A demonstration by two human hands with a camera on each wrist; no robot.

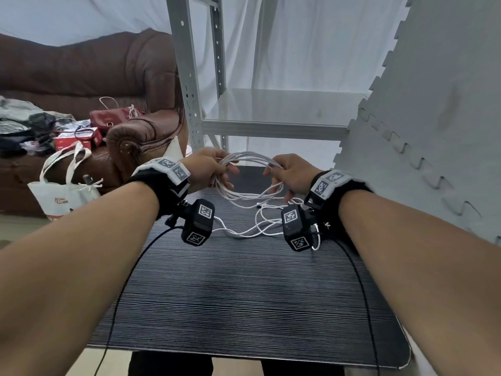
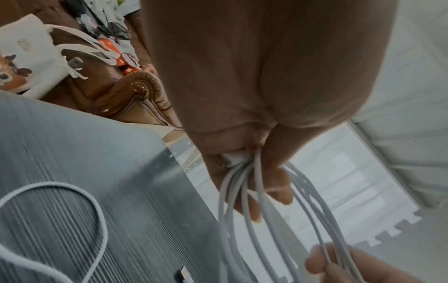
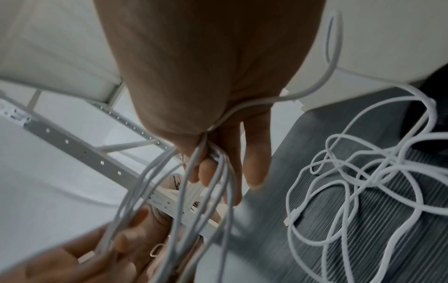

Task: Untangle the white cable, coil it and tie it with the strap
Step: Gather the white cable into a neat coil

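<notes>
Dark ribbed matting covers the tabletop (image 1: pixel 244 289), with a grey metal shelf (image 1: pixel 271 123) behind it, foam tiles (image 1: pixel 433 104) leaning at the right and a brown sofa (image 1: pixel 81 77) strewn with bags at the left. Above the far edge, both hands hold the coiled part of the cable (image 1: pixel 245 158). The left hand (image 1: pixel 208 169) has its fingers curled round one side of the loops, probably to keep the turns bunched together. The right hand (image 1: pixel 291 173) pinches the other side between thumb and fingers, other fingers straighter, likely to spread the coil into an even ring and feed in the next turn. The rest of the cable lies loose and tangled on the tabletop below the right hand, so coiling seems partway done. No strap is clearly visible.
</notes>
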